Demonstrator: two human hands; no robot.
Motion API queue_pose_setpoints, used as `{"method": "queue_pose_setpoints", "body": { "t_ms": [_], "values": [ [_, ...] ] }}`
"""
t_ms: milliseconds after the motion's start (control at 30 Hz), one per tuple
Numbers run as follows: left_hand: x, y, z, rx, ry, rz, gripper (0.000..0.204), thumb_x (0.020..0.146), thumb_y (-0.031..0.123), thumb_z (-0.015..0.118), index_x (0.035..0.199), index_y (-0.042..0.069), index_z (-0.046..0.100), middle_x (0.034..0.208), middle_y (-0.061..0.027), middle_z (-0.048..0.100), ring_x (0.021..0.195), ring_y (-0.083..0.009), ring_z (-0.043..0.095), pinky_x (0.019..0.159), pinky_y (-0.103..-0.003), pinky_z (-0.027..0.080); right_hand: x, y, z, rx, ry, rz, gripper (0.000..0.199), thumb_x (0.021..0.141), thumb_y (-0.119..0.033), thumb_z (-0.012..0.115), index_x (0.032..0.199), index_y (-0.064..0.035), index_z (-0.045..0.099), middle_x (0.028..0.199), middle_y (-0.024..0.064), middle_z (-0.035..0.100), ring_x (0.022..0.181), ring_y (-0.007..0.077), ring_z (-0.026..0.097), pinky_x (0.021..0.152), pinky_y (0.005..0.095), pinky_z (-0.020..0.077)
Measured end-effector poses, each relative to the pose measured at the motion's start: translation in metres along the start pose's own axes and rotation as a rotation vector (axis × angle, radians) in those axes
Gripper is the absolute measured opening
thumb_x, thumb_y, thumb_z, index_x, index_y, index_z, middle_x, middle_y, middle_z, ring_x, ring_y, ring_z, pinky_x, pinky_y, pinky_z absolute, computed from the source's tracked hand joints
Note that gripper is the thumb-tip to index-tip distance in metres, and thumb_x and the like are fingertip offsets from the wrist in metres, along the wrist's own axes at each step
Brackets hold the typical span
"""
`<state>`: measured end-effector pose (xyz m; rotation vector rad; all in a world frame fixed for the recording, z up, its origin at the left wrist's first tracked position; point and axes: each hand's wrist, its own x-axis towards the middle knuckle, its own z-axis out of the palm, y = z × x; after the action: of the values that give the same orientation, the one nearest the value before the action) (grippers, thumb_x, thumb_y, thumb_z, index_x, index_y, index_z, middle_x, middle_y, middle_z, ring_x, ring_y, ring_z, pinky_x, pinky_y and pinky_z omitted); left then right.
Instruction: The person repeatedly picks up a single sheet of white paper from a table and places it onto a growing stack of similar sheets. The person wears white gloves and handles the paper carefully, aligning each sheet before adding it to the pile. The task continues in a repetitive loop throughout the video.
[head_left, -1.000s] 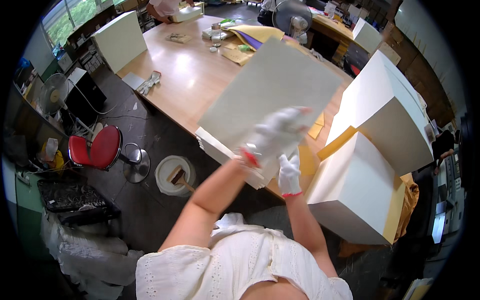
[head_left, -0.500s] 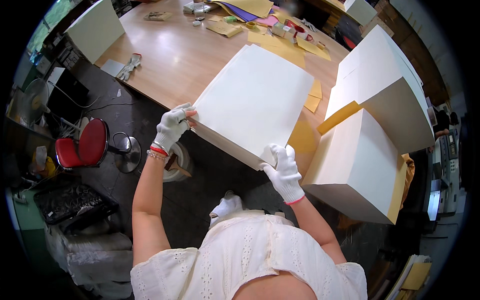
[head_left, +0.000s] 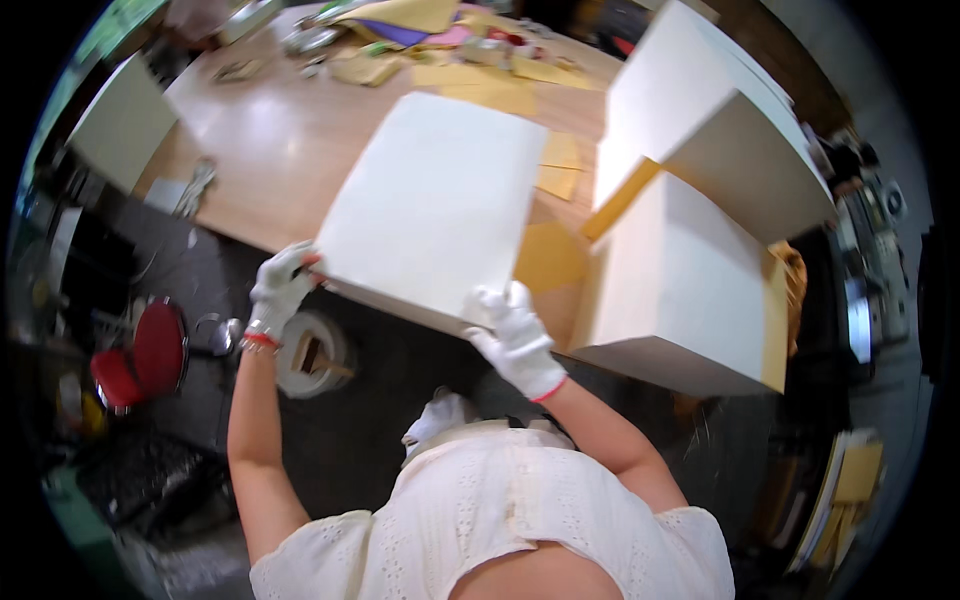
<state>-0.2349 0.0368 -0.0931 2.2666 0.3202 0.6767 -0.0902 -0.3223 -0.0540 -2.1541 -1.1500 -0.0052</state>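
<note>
A stack of large white paper sheets (head_left: 430,200) lies on the table, its near edge reaching over the front of the tabletop. My left hand (head_left: 283,290), in a white glove, grips the near left corner, with bare fingertips showing. At the near right corner my gloved right hand (head_left: 515,338) pinches the edge between thumb and fingers; blur softens the detail there. Right of it stands a thick block of white paper (head_left: 690,280) with tan sheets against its sides. A larger white paper block (head_left: 710,110) rises behind that one.
Tan paper pieces (head_left: 553,258) lie on the wooden table (head_left: 260,130), with clutter along its far side. A loose glove (head_left: 196,187) rests near the left edge. Below stand a white bucket (head_left: 335,375) and a red chair (head_left: 158,350). Another paper block (head_left: 122,125) is far left.
The whole view has shifted, so the table and blocks appear further left. Both hands stay at the same two corners of the stack, and the picture is blurrier.
</note>
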Motion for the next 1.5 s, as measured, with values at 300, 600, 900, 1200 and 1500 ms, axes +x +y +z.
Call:
{"method": "queue_pose_setpoints", "body": {
  "t_ms": [300,600,900,1200,1500],
  "values": [
    [0.070,0.068,0.014,0.367,-0.175,-0.438,0.040,0.090,0.033,0.054,0.122,0.010,0.059,0.107,-0.0209,0.067,0.100,-0.0344,0.063,0.084,-0.038,0.048,-0.015,-0.001,0.018,-0.217,0.057,-0.094,0.083,0.073,-0.035,0.078,0.137,-0.0037,0.035,0.127,0.0341,0.041,0.091,0.0383,0.060,0.070,0.0409,0.0544],
    [0.079,0.073,0.042,0.523,-0.042,-0.280,0.040,0.088,0.024,0.054,0.123,0.006,0.059,0.116,-0.0168,0.064,0.106,-0.0320,0.061,0.092,-0.038,0.047,-0.034,0.003,0.003,-0.121,-0.092,0.033,0.080,0.078,-0.039,0.071,0.141,-0.0057,0.033,0.120,0.0245,0.047,0.093,0.0365,0.061,0.070,0.0443,0.0533],
    [0.066,0.435,0.249,-0.123,-0.584,0.675,0.031,0.077,-0.003,0.066,0.107,0.003,0.062,0.122,-0.0103,0.061,0.112,-0.0303,0.059,0.090,-0.039,0.052,-0.163,0.091,-0.134,0.229,-0.356,0.153,0.057,0.092,-0.040,0.054,0.136,-0.0059,0.043,0.119,0.0189,0.060,0.106,0.0350,0.061,0.088,0.0454,0.0494],
    [0.036,0.528,0.357,0.403,-0.648,0.840,0.031,0.071,0.024,0.080,0.091,0.004,0.064,0.106,-0.0086,0.066,0.097,-0.0290,0.064,0.073,-0.039,0.055,-0.266,0.149,-0.246,0.200,0.144,0.545,0.045,0.090,-0.042,0.060,0.118,-0.0060,0.061,0.088,0.0170,0.067,0.082,0.0305,0.066,0.073,0.0387,0.0515],
    [0.074,0.538,0.354,0.064,-0.951,0.541,0.025,0.071,0.003,0.078,0.094,-0.002,0.070,0.101,-0.0127,0.071,0.088,-0.0207,0.066,0.077,-0.030,0.052,-0.256,0.156,-0.287,1.065,0.377,0.337,0.047,0.095,-0.016,0.061,0.131,0.0085,0.044,0.109,0.0133,0.063,0.087,0.0123,0.060,0.074,0.0265,0.0532]
  ]
}}
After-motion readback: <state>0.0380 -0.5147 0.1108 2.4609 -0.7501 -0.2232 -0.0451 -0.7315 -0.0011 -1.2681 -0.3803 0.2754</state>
